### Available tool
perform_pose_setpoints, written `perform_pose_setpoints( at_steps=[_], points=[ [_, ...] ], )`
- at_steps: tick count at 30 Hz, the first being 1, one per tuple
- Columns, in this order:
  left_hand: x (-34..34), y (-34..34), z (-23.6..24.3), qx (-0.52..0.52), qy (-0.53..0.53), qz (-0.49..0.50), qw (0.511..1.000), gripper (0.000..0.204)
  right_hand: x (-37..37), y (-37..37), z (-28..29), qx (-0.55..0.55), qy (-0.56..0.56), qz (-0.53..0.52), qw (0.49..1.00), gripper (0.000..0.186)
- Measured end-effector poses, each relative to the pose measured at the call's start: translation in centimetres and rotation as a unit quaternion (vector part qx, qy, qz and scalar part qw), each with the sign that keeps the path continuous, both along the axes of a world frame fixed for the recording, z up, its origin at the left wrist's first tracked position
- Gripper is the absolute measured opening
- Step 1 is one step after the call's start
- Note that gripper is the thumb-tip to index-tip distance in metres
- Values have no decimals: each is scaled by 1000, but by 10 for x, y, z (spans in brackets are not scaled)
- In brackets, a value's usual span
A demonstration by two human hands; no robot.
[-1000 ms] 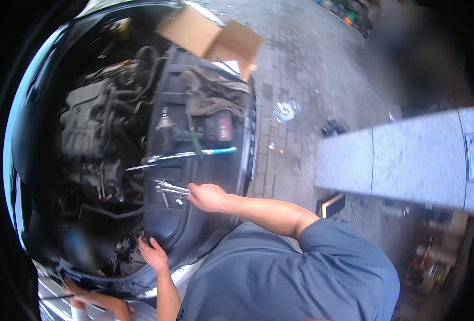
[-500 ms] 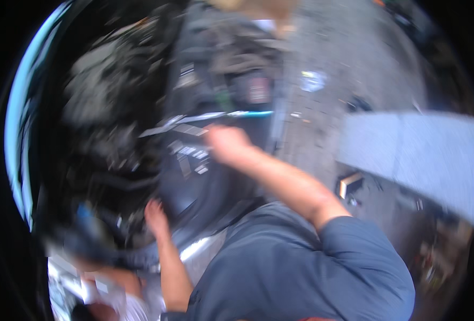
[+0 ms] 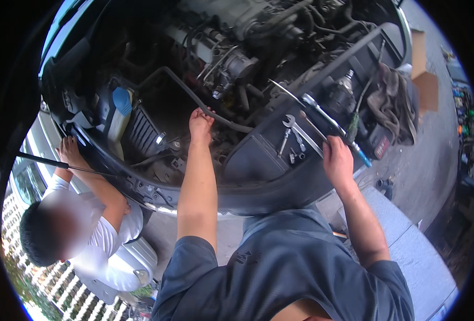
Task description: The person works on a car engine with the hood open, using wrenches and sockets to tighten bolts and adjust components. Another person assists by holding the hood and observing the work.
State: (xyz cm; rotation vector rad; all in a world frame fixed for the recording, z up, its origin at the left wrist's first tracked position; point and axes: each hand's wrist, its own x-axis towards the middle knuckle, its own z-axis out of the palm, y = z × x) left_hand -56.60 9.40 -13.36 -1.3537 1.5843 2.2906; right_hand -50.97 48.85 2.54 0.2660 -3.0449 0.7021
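My left hand (image 3: 200, 125) reaches into the engine bay, fingers curled at a black hose (image 3: 183, 91); what they grip is unclear. My right hand (image 3: 337, 163) is closed on a slender metal bar (image 3: 314, 127) over the plastic front panel (image 3: 242, 166). Beside it lie an open-ended wrench (image 3: 303, 134), small sockets and tools (image 3: 293, 156), and a long chrome tool with a blue handle (image 3: 361, 154). Further right are a power tool (image 3: 339, 93), its red-marked battery (image 3: 381, 147), a green-handled tool (image 3: 353, 128) and a grey rag (image 3: 392, 107).
A co-worker in white (image 3: 114, 238) leans at the left, a hand (image 3: 71, 152) on the car's edge beside a black strut (image 3: 43, 159). The engine (image 3: 231, 64) fills the top. A cardboard box (image 3: 426, 93) and a pale grey slab (image 3: 413, 251) are at the right.
The view has swung round, putting the engine at the top. My left hand has moved deeper into the bay, to the hose. My right hand remains among the tools.
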Motion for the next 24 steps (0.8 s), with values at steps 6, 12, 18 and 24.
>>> perform_pose_setpoints(
  at_steps=[6, 12, 18, 24],
  points=[
    [-32, -11, -27, -81, 72, -40, 993, 36, -6, -30, 20, -62, -83, 0, 995, 13],
    [-61, -12, -14, -186, 141, -123, 965, 23, -11, -52, 24, -65, -171, 44, 982, 14],
    [-74, -13, -23, -162, 191, -87, 964, 14, -12, -79, 17, -91, -197, 38, 976, 17],
    [-65, -15, -38, 19, 197, -39, 979, 3, -36, -112, 27, -130, -289, 27, 948, 20]
  ],
)
